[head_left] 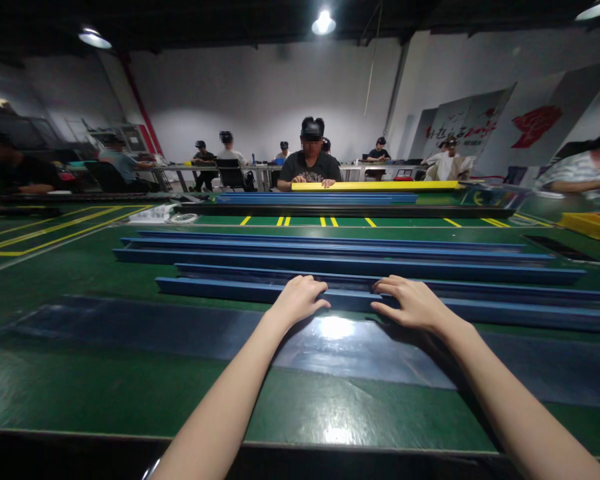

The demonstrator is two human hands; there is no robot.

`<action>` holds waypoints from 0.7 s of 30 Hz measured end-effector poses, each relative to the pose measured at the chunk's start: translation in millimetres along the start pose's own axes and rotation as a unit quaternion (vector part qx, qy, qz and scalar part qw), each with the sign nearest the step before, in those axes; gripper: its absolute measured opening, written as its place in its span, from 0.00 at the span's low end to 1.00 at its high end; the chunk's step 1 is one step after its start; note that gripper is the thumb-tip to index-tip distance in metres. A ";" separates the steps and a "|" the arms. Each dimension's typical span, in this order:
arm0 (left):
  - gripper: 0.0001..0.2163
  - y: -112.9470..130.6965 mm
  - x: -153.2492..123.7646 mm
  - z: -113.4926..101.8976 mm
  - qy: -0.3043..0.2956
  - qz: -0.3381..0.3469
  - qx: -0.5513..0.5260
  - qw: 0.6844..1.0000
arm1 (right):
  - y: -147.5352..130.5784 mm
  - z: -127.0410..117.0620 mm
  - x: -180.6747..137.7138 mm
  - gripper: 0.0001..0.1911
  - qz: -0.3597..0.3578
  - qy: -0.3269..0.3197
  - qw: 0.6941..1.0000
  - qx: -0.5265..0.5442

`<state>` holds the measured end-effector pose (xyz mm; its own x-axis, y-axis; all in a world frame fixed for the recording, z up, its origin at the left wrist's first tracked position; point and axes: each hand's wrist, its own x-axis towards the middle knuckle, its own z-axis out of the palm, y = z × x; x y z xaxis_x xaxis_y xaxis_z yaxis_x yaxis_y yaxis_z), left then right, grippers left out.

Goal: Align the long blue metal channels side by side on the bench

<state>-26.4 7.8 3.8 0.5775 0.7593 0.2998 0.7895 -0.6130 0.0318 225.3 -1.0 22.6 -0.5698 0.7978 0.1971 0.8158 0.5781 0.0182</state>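
Both my hands rest on the nearest of several long blue channel bars (220, 291) that lie side by side across a green table. My left hand (300, 300) has its fingers curled over the bar's near edge. My right hand (410, 303) grips the same bar a little to the right, fingers bent over its top. A dark glossy flat strip (130, 330) lies on the table just in front of the bar, under my wrists.
More blue bars (330, 257) lie farther back. Across the table a seated person (310, 163) has both hands on a yellow bar (375, 186) stacked on blue ones. Other people sit at tables behind and at both sides. A yellow tray (593, 223) sits far right.
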 end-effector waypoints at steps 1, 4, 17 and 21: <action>0.12 0.2 0.0 -0.1 -0.001 -0.001 0.000 1.000 | -0.6 0.5 0.2 0.20 -0.006 0.003 1.000 0.007; 0.12 0.8 0.3 -0.4 -0.003 -0.002 0.001 1.000 | -2.3 2.3 0.5 0.21 -0.014 0.016 1.000 0.017; 0.12 1.3 0.3 -2.5 -0.003 -0.010 0.013 1.000 | -3.2 4.0 0.9 0.24 -0.006 0.018 1.000 0.005; 0.12 1.1 0.2 -2.5 -0.002 -0.010 0.011 1.000 | -4.9 2.8 1.1 0.25 -0.004 0.016 1.000 -0.002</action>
<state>-25.9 6.7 6.3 0.5622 0.7723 0.2956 0.8053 -0.5927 0.0169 220.4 -2.5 20.0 -0.5728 0.7875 0.2277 0.8116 0.5837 0.0229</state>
